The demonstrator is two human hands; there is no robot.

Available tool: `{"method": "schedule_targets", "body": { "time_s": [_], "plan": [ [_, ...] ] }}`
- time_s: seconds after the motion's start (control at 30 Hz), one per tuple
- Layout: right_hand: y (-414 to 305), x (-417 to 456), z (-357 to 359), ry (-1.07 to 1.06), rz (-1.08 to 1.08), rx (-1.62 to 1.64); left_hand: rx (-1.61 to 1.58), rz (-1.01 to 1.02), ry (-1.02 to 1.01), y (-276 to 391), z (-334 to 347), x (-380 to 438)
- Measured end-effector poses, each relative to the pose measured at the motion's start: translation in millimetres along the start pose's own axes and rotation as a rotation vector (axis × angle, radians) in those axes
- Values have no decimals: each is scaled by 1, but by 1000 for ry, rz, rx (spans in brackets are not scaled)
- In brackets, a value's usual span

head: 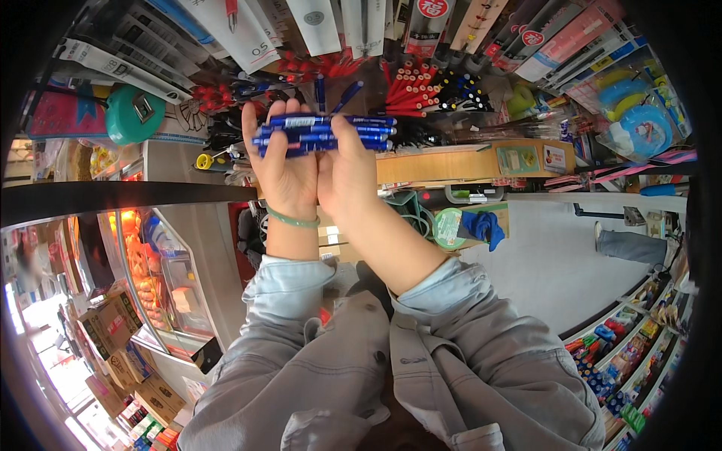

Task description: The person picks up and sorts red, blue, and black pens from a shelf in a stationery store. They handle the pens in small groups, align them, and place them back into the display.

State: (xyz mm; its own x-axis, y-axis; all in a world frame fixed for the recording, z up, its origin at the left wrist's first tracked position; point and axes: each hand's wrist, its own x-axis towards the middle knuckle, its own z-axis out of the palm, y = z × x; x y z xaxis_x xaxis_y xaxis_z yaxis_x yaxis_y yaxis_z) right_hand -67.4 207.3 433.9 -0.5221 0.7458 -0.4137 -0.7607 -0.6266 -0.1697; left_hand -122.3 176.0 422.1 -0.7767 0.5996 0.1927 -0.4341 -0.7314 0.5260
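Note:
Several blue pens [324, 134] lie sideways in a bundle across both palms. My left hand [287, 163], with a green bangle at its wrist, has its thumb over the bundle's left part and its fingers behind. On the right part of the bundle, my right hand [347, 163] presses with its thumb; its fingers are mostly hidden. Two more blue pens [347, 97] stand in the display just beyond the bundle. Red pens or pencils [412, 90] fill the section to the right, and dark pens with yellow and white ends [465, 90] are beside them.
Packaged pens [313, 25] hang along the back. A wooden shelf edge [437, 163] runs right of my hands. A teal tape measure [135, 114] hangs at left, above a black bar [124, 194]. Cardboard boxes [110, 324] are stacked lower left. Another person's leg [632, 246] shows at far right.

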Motion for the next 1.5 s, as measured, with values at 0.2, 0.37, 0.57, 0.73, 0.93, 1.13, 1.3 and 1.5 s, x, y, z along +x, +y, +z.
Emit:
{"method": "schedule_targets", "body": {
  "time_s": [0.2,0.37,0.57,0.73,0.93,1.13,1.3,1.5],
  "plan": [
    [13,-35,-15,-67,-79,-234,-217,-50,30,8,-19,-45],
    [19,-46,-31,-224,-205,-373,-377,-107,160,16,-23,-55],
    [23,-40,-41,-486,-463,-780,-609,-172,279,29,-8,-57],
    [22,-37,-47,-733,-518,-995,-680,-168,250,42,-18,-49],
    [-22,-21,-40,-533,-202,-819,-734,-101,167,86,-38,-32],
    [-38,14,-1,-182,-157,-1015,-524,-169,217,91,-64,-66],
    [-31,28,3,-160,-215,-1074,-406,-250,338,79,-72,-94],
    [-22,44,2,-243,-290,-1210,-259,-209,346,82,-72,-90]
  ]
}}
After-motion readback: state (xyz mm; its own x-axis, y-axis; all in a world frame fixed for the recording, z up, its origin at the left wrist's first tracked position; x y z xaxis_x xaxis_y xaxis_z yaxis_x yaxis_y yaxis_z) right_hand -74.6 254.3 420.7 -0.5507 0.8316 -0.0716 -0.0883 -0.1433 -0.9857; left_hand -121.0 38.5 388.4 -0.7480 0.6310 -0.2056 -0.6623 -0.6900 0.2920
